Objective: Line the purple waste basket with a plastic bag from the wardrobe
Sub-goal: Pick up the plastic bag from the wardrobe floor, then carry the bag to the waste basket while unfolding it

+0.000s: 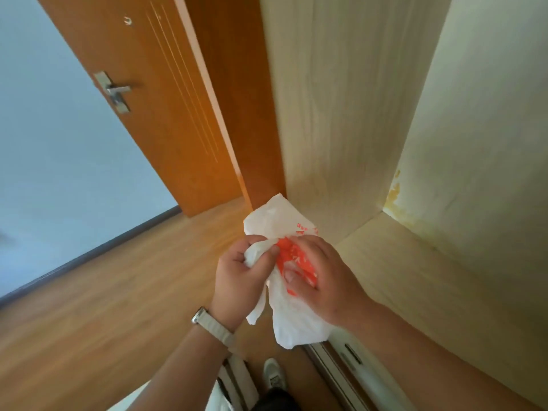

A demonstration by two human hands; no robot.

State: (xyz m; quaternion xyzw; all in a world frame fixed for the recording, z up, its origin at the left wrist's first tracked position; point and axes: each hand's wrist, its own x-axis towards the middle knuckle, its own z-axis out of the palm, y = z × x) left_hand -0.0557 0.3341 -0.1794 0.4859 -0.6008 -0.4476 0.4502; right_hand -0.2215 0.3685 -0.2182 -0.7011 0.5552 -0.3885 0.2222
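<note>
Hands 2 | left hand (240, 277), right hand (329, 283) clutch 1 plastic bag (275, 221) | 1 wardrobe (444, 143)

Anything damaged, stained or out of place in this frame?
Yes: the wardrobe has a yellow-orange blotch low on its inner wall, near the back corner, like a stain or peeling surface. The plastic bag is merely crumpled, gripped by the left hand and right hand.

You are holding a crumpled white and orange plastic bag (284, 232) in both hands: your left hand (240, 280) is gripping its white edge, your right hand (323, 277) is pinching the orange print, in front of the open wardrobe (415, 143), beside the orange door (166, 99).
</note>
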